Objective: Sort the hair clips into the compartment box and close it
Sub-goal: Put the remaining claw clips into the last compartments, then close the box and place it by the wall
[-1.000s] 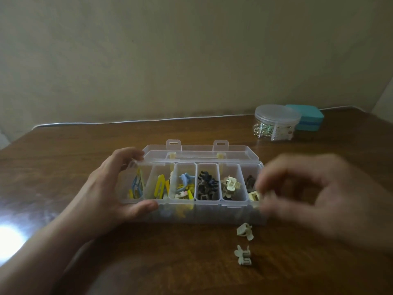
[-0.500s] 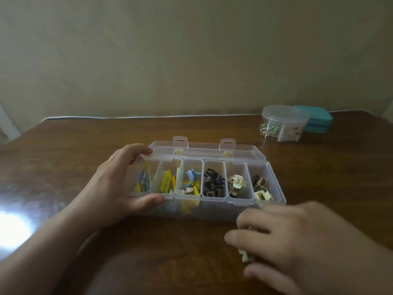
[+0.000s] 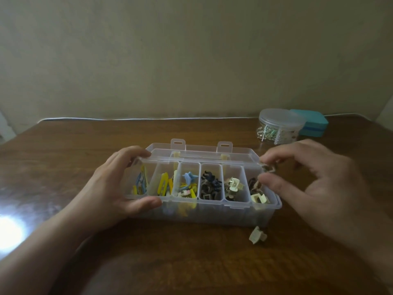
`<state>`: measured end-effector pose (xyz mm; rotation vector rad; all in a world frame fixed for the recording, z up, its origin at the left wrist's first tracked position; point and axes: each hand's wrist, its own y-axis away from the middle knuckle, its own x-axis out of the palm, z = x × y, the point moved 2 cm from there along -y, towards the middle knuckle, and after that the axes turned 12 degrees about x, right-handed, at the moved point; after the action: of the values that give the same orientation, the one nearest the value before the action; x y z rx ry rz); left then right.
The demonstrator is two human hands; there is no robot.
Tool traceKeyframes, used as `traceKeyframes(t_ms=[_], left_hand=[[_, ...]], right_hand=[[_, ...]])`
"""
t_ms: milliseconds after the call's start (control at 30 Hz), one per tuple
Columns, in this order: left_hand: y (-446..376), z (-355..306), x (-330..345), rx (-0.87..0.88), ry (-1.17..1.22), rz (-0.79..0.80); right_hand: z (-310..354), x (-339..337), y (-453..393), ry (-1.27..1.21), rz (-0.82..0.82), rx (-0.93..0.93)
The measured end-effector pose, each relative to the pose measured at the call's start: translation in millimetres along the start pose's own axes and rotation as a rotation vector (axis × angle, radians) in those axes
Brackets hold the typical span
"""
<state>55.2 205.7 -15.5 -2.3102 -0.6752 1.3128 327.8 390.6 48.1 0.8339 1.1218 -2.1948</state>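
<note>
Brown wooden table [image 3: 191, 262] w/ clear plastic compartment box [image 3: 212, 216], lid open. Left hand [image 3: 110, 188] grips its left end. Right hand [image 3: 314, 184] pinches small beige claw clip [image 3: 268, 167] over rightmost compartment; next, prob. drop it in. Another beige clip [image 3: 257, 235] waits on table.

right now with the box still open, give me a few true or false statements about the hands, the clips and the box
1. The left hand grips the left end of the compartment box. True.
2. The box lid is shut over the compartments. False: it lies open behind them.
3. The right hand pinches a small clip above the right end of the box. True.
4. No clip is left on the table. False: one pale clip lies in front of the box's right corner.
5. The round clear jar stands inside the box. False: it stands on the table behind it, beside a teal case.
</note>
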Motion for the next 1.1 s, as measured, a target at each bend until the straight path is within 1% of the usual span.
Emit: traceKeyframes(t_ms=[67,100,167,200,267,300,367,400,467,500,533,567,633,667,700,733,767,800,833,867,900,933,967,1000,1033,1067,1100], left_hand=[[-0.1,-0.1,0.3,-0.001,-0.005,0.003],[-0.1,0.0,0.2,0.001,-0.006,0.002],[-0.1,0.6,0.2,0.004,-0.002,0.000],[0.2,0.8,0.1,0.003,0.001,-0.001],[0.2,0.6,0.5,0.009,0.002,-0.009],[0.1,0.7,1.0,0.012,0.003,-0.013],[-0.1,1.2,1.5,0.015,0.010,-0.015],[0.0,1.5,1.5,0.014,0.016,-0.015],[0.1,2.2,1.8,0.006,0.025,-0.013],[0.2,2.7,1.8,0.003,0.031,-0.011],[0.6,3.1,1.7,0.003,0.036,-0.009],[0.8,3.4,1.6,0.004,0.039,-0.008],[0.7,3.2,1.7,0.009,0.042,-0.006],[0.4,3.0,1.7,0.012,0.042,-0.006],[0.2,2.9,1.7,0.016,0.041,-0.007],[-0.1,2.5,1.5,0.023,0.042,-0.009],[-0.3,2.0,1.1,0.031,0.044,-0.012],[-0.4,1.5,0.8,0.039,0.044,-0.016],[-0.6,1.2,0.7,0.045,0.043,-0.017],[-0.8,0.8,0.9,0.048,0.047,-0.018],[-0.7,0.7,1.2,0.048,0.053,-0.016],[-0.6,0.4,1.2,0.047,0.060,-0.013],[-0.2,-0.1,1.5,0.041,0.074,-0.008],[0.3,-0.6,1.3,0.029,0.099,-0.002],[0.8,-2.7,1.2,0.007,0.136,0.003],[1.7,-3.6,1.3,-0.020,0.182,-0.003],[2.4,-4.3,1.5,-0.056,0.232,-0.022]], right_hand=[[-10.4,7.3,-2.4,0.056,0.033,0.035],[-13.4,10.3,-2.7,0.099,0.051,0.014],[-11.4,9.0,-2.1,0.131,0.026,-0.056],[-6.4,3.9,-2.3,0.099,0.015,-0.088],[7.1,-5.6,1.1,0.005,0.068,-0.210],[15.4,-6.7,4.8,-0.029,0.134,-0.275],[23.4,-4.3,11.1,-0.059,0.345,-0.347],[21.2,-1.6,13.5,-0.013,0.444,-0.372],[15.8,7.3,18.8,0.177,0.620,-0.389],[14.1,12.1,19.4,0.283,0.637,-0.385],[13.4,16.0,19.1,0.319,0.620,-0.393],[11.4,19.0,19.6,0.304,0.627,-0.376],[7.6,29.4,23.3,0.353,0.771,-0.351],[8.5,32.0,24.1,0.351,0.805,-0.381],[9.2,31.0,24.8,0.323,0.810,-0.390],[11.3,28.6,25.1,0.271,0.823,-0.343],[14.4,24.3,22.3,0.203,0.824,-0.341],[15.9,19.2,18.7,0.141,0.775,-0.380],[15.6,11.7,15.7,0.026,0.664,-0.397],[14.2,4.0,13.3,-0.104,0.498,-0.385],[9.3,-0.6,10.7,-0.176,0.331,-0.351],[3.1,-2.4,7.4,-0.185,0.193,-0.312],[-1.6,-1.8,2.7,-0.129,0.099,-0.256],[-8.5,2.0,-0.4,-0.029,0.054,-0.189],[-14.0,6.7,-2.4,0.077,0.055,-0.127],[-20.0,11.3,-3.6,0.116,0.075,-0.081],[-25.9,13.8,-4.8,0.077,0.089,-0.034]])
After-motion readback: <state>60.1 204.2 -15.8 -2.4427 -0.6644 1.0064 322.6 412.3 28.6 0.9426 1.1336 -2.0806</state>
